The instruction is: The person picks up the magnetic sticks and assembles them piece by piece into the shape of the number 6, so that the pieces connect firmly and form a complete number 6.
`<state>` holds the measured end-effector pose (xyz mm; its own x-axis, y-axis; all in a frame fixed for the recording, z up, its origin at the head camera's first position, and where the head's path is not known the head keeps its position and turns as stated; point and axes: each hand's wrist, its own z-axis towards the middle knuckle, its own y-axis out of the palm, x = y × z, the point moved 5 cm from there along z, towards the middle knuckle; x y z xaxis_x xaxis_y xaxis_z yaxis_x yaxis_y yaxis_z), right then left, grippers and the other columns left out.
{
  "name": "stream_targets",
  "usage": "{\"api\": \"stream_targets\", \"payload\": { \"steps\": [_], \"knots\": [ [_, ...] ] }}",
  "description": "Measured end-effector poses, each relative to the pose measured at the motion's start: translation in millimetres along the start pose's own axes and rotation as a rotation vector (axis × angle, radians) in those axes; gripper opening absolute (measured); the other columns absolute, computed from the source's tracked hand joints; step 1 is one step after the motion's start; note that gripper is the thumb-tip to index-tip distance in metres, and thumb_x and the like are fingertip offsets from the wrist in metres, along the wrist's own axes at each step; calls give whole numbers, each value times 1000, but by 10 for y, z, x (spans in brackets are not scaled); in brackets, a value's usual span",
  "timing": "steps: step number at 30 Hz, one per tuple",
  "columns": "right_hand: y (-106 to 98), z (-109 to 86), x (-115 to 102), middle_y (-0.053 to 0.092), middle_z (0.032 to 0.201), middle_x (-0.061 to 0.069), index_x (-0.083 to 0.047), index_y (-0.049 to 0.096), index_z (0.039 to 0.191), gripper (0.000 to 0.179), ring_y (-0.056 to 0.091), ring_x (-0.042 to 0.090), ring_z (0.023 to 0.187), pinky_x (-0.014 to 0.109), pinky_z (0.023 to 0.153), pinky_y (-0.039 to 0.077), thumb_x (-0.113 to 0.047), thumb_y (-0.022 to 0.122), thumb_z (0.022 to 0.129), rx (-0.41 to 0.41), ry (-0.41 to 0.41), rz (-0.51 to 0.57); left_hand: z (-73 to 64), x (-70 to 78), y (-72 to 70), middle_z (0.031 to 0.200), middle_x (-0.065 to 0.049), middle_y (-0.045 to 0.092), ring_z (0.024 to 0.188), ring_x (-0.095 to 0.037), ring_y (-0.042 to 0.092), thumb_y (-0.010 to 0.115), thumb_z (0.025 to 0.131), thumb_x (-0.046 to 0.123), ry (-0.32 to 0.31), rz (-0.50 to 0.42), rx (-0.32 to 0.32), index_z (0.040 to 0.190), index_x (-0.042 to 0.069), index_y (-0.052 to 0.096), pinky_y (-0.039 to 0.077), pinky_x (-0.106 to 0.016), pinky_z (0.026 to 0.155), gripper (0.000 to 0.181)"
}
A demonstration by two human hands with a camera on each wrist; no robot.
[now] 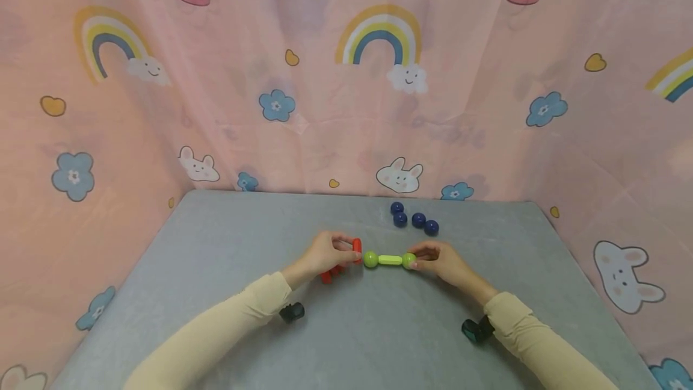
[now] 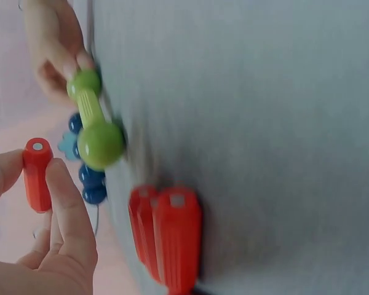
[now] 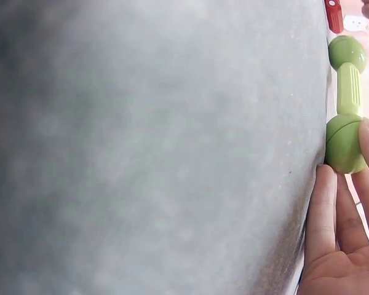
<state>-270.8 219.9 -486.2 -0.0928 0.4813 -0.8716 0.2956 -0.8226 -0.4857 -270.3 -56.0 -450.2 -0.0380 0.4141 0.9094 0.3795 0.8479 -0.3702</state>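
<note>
Between thumb and fingers my left hand (image 1: 323, 253) pinches a red ribbed rod (image 2: 38, 175), with a small pale metallic disc on its end. My right hand (image 1: 441, 262) grips the right-hand ball of a green dumbbell-like piece: a light green ribbed rod (image 1: 390, 260) with a green ball (image 1: 370, 259) at the left and another green ball (image 1: 409, 260) at the right. The red rod stands just left of the left-hand ball, a small gap between them. More red rods (image 2: 178, 239) lie on the table below the left hand, partly covered by it in the head view.
Several dark blue balls (image 1: 418, 219) rest toward the back of the grey table (image 1: 227, 227). A pink patterned curtain (image 1: 325, 137) borders the table at the back and sides. Dark wrist cameras (image 1: 293, 312) sit under both sleeves.
</note>
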Motion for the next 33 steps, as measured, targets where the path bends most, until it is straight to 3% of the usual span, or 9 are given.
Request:
{"api": "stream_targets", "payload": {
  "steps": [7, 15, 24, 33],
  "knots": [
    [9, -1, 8, 69, 120, 14, -6, 68, 119, 37, 67, 15, 102, 25, 85, 55, -24, 76, 88, 2, 16, -24, -186, -27, 217, 91, -9, 77, 74, -18, 73, 77, 85, 20, 4, -32, -75, 117, 1, 67, 59, -31, 71, 38],
    [9, -2, 38, 70, 119, 13, -8, 69, 118, 36, 67, 10, 100, 23, 85, 54, -25, 77, 87, 8, 38, -30, -270, -93, 427, 87, -9, 76, 66, -9, 69, 79, 83, 15, -44, -31, -78, 109, 0, 67, 53, -22, 62, 33],
    [5, 8, 57, 69, 119, 11, -9, 69, 118, 37, 66, 17, 105, 23, 86, 53, -26, 77, 86, 3, 40, -35, -226, -130, 488, 82, -8, 74, 61, -9, 68, 81, 80, 11, -59, -9, -36, 102, -1, 66, 51, -20, 58, 29],
    [4, 11, 25, 69, 119, 13, -7, 69, 119, 38, 66, 15, 103, 22, 84, 54, -26, 77, 87, 2, 24, -26, -162, -120, 470, 77, -7, 73, 58, -8, 64, 82, 79, 12, -80, 33, -6, 98, 0, 65, 47, -20, 57, 27]
  ]
}}
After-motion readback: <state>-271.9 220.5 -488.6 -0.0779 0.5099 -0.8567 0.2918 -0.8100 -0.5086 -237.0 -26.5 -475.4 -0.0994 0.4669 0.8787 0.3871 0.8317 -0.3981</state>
